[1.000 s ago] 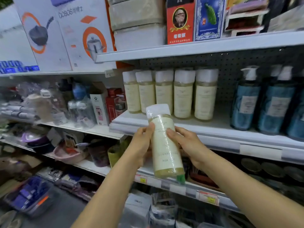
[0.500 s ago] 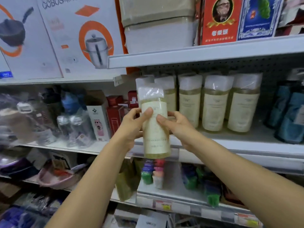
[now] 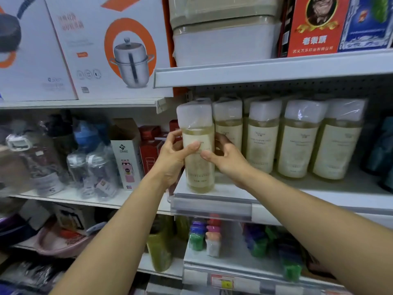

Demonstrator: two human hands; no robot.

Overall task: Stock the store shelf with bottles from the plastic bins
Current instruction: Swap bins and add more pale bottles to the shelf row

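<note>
Pale yellow liquid fills the bottle we hold in the middle of the frame, upright, with a white cap and clear plastic wrap over its top. Our left hand grips its left side, fingers curled round the back and the thumb pressed on the cream label. Our right hand grips the right side the same way, and its thumb nearly meets the other on the front of the label. Both arms reach up from the bottom of the frame.

We see the bottle's base down at the board of the grey metal shelf, at its front left corner, just behind the price rail. We cannot tell whether the base rests fully on the board. Just behind it and to the right stands a row of matching bottles, all upright and wrapped alike, close together against the pegboard back. At the right edge of the frame, dark blue bottles share the same shelf.

On the shelf above, at upper centre, we see stacked plastic containers, with a red box beside them. A white box showing a steel pot fills the upper left. Clear drinking bottles stand at middle left. Below our hands, small coloured bottles sit on the lower shelf.
</note>
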